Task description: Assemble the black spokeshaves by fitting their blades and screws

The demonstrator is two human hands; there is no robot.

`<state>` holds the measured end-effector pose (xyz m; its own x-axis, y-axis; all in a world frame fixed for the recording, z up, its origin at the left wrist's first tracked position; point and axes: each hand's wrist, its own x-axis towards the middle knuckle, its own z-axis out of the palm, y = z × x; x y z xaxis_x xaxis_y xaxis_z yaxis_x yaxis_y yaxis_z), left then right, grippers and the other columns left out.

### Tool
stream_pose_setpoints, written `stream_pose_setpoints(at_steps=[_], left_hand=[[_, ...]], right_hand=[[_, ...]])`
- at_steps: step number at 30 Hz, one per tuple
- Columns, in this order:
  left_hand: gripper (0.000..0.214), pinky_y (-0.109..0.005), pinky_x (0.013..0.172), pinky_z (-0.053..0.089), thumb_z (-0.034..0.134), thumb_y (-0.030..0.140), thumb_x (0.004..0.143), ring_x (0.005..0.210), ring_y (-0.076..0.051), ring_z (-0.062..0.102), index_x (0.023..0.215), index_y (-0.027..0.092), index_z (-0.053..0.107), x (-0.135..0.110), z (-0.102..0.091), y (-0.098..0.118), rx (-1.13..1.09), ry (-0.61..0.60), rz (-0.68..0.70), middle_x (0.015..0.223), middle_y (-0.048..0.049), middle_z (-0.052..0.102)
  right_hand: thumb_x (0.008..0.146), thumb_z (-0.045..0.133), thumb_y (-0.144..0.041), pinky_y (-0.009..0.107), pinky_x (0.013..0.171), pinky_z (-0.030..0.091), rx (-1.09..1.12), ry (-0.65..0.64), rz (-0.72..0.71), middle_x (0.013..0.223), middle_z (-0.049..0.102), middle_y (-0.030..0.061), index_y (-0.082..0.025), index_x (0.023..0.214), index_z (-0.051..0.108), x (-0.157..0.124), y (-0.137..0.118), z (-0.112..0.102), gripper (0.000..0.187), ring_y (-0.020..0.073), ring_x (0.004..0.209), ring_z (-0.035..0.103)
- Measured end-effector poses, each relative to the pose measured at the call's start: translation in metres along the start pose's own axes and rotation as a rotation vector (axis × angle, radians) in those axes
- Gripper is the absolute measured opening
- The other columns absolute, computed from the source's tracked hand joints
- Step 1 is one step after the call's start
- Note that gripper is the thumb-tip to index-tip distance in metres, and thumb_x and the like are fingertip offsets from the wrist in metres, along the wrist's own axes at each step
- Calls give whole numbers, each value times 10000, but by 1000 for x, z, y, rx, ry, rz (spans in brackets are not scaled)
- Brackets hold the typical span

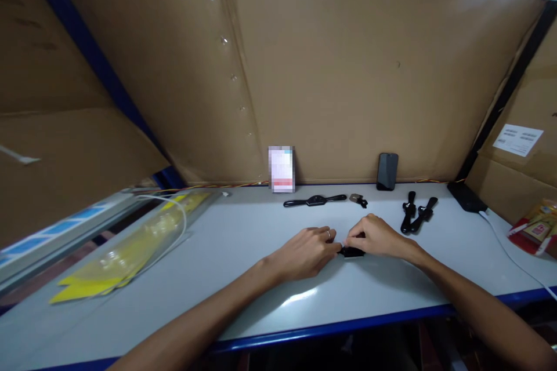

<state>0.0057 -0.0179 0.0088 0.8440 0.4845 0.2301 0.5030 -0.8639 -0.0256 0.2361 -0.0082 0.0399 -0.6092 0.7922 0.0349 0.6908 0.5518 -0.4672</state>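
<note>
My left hand and my right hand meet at the middle of the grey table, fingers curled. Between them they pinch a small black object that rests on or just above the tabletop; most of it is hidden by my fingers. A ring shows on my left hand. Behind my hands a black wristwatch lies flat with its straps stretched out. A small brown-and-black piece lies to its right.
Two black watches or straps lie at the right. A dark phone and a small card lean on the cardboard wall. A black box with white cable sits far right. Yellow plastic packaging lies at the left.
</note>
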Motion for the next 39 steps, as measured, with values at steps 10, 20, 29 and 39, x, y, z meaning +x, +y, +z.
stream_pose_setpoints(at_steps=[10, 20, 29, 39], left_hand=[[194, -319, 623, 401, 481, 135, 989, 747, -186, 566, 872, 184, 628, 0, -1, 0, 27, -26, 5, 852, -57, 615], [177, -303, 637, 410, 499, 131, 979, 758, -183, 566, 874, 185, 631, 0, 0, 0, -12, -22, -7, 851, -54, 613], [200, -321, 625, 416, 475, 125, 977, 748, -186, 574, 865, 185, 630, 0, -1, 1, 9, -14, -2, 840, -49, 606], [195, -312, 637, 427, 479, 142, 988, 756, -183, 575, 866, 188, 625, 0, -2, 1, -8, -18, -2, 838, -49, 602]], right_hand=[[945, 561, -314, 276, 566, 170, -117, 59, -37, 517, 358, -51, -185, 557, 601, 0, 3, 3, 411, 114, 525, 222], [971, 554, -306, 293, 596, 153, -207, 73, -16, 551, 416, -44, -169, 619, 656, 0, 2, 4, 391, 107, 557, 244], [974, 543, -319, 284, 592, 153, -208, 60, -9, 555, 401, -45, -174, 625, 655, 0, 4, 3, 394, 114, 571, 234], [969, 538, -326, 280, 594, 174, -219, 67, 5, 564, 457, -33, -186, 640, 659, 0, 2, 5, 377, 117, 563, 295]])
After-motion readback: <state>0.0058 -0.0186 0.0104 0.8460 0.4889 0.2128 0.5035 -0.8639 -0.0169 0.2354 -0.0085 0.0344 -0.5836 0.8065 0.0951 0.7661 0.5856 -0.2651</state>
